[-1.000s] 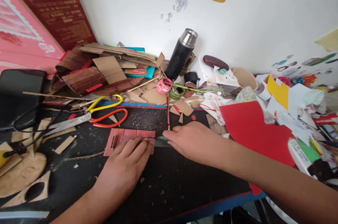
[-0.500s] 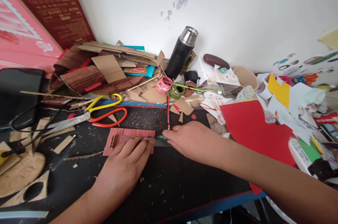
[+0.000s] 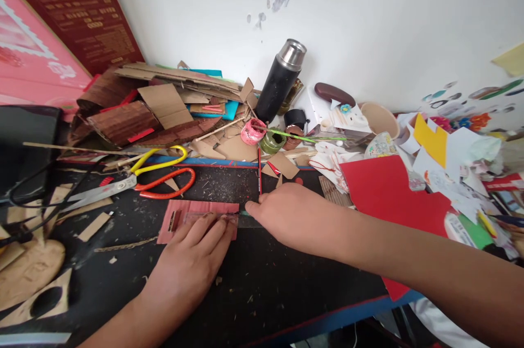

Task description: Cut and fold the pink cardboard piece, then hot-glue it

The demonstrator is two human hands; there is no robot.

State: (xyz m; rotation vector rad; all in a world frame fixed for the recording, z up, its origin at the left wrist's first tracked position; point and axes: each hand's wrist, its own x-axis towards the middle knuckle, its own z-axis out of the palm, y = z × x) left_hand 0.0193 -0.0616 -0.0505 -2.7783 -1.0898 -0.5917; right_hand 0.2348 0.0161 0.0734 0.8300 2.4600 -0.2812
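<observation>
My left hand (image 3: 192,258) lies flat with its fingertips pressing on a piece of pinkish-red corrugated cardboard (image 3: 167,222) and on a clear strip that looks like a ruler (image 3: 249,223). A small slot with brown edges shows near the cardboard's left end. My right hand (image 3: 286,216) is closed around a slim green craft knife (image 3: 243,213), mostly hidden by the fingers. Its dark tip meets the cardboard's right part, beside my left fingertips. Just behind my right hand lies a red-and-black pencil (image 3: 259,170).
Scissors (image 3: 131,181) with yellow and red handles lie to the left, near cardboard scraps (image 3: 95,226). Behind stand a black flask (image 3: 280,83) and open paint jars (image 3: 252,130). Red paper (image 3: 385,187) lies under my right forearm. Cardboard pieces (image 3: 166,105) are piled against the wall.
My right hand has shifted slightly left and up, bringing the craft knife along. My left hand stays on the cardboard. The whole view has moved a little.
</observation>
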